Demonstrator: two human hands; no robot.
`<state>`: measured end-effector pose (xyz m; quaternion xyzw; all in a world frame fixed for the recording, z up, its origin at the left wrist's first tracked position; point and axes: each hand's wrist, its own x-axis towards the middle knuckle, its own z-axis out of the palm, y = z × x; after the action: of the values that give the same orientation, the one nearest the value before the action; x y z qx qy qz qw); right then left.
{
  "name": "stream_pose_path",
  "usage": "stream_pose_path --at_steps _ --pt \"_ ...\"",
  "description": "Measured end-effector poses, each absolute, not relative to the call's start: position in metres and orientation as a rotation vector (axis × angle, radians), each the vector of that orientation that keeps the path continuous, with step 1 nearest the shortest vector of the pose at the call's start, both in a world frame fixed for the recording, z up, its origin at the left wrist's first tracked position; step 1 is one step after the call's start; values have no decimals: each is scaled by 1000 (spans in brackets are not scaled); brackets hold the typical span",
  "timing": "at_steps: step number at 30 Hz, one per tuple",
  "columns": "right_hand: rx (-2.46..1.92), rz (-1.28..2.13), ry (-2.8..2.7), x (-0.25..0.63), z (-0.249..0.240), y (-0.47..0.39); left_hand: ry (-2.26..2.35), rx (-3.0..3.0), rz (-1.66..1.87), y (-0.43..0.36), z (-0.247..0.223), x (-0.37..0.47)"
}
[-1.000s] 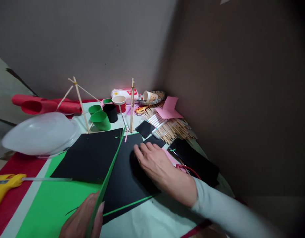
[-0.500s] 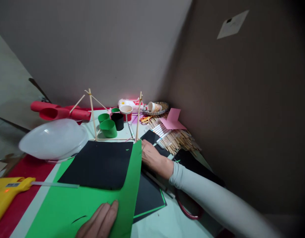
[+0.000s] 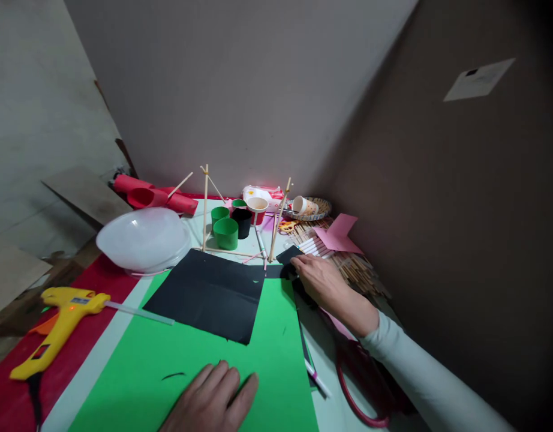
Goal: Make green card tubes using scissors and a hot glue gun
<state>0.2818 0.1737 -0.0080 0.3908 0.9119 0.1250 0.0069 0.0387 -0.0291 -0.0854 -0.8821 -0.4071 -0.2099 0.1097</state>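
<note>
On the green card sheet (image 3: 240,366), left hand (image 3: 213,399) rests flat, gripping nothing; black sheet (image 3: 209,294) laid on top. Right hand (image 3: 321,282) apparently pinches a small black piece (image 3: 288,255); stick frame (image 3: 240,222) uncovered.

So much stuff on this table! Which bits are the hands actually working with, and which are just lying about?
In hand:
left hand flat on the green sheet
right hand on the small black paper piece
large black sheet lying on the green one

Lying about:
yellow glue gun
clear plastic bowl
green paper cups
stick frame
pink paper
</note>
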Motion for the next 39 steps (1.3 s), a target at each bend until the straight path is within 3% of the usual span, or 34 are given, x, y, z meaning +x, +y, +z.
stream_pose_path --at_steps 8,18,24,29,34,39 --pt "1272 21 2861 269 3 159 -1448 -2794 -647 -50 -66 45" --pt "936 -354 3007 270 -2 103 -1417 -2875 -623 -43 -45 38" --pt "1308 -456 3057 302 7 79 -1338 -2735 -1099 -45 -30 32" --pt "1649 -803 3044 313 19 48 -1208 -2626 -1375 -50 -27 35" --pt "1672 -1262 2874 309 22 28 -1093 -2844 -1104 -52 -32 46" --pt "1799 -1269 2778 315 8 22 -1205 -2852 -959 -61 -41 37"
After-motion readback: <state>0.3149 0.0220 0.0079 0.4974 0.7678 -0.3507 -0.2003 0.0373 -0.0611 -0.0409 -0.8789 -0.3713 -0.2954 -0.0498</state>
